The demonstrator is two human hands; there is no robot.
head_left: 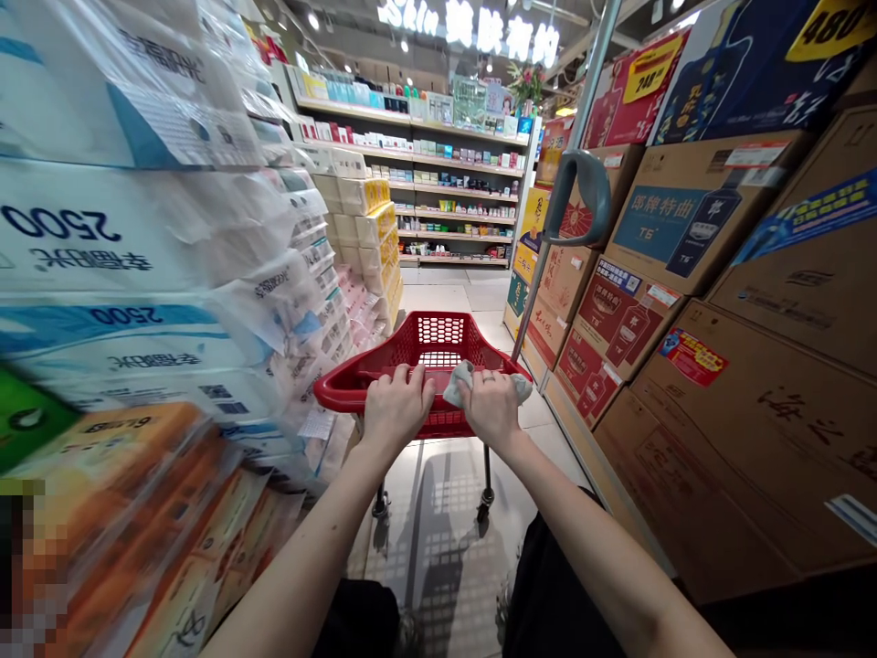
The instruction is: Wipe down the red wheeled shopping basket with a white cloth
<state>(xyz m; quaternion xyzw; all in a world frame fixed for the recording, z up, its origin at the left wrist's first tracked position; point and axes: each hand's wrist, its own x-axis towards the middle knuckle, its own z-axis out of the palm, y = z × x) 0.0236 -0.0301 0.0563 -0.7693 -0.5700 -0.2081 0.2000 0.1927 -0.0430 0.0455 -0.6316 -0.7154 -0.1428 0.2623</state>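
A red plastic shopping cart (425,340) stands on small wheels in the aisle just ahead of me. My left hand (396,406) is curled over the cart's near rim. Beside it, my right hand (491,407) grips the same rim with a crumpled white tissue (458,382) pressed under its fingers. A ring shows on one finger of the right hand. The basket looks empty through its mesh.
Stacked packs of tissue paper (137,302) wall the left side. Brown cardboard cartons (740,366) are piled along the right, with a grey pole and handle (579,196) leaning among them. Shelves of small goods (452,183) close the far end of the tiled aisle (445,530).
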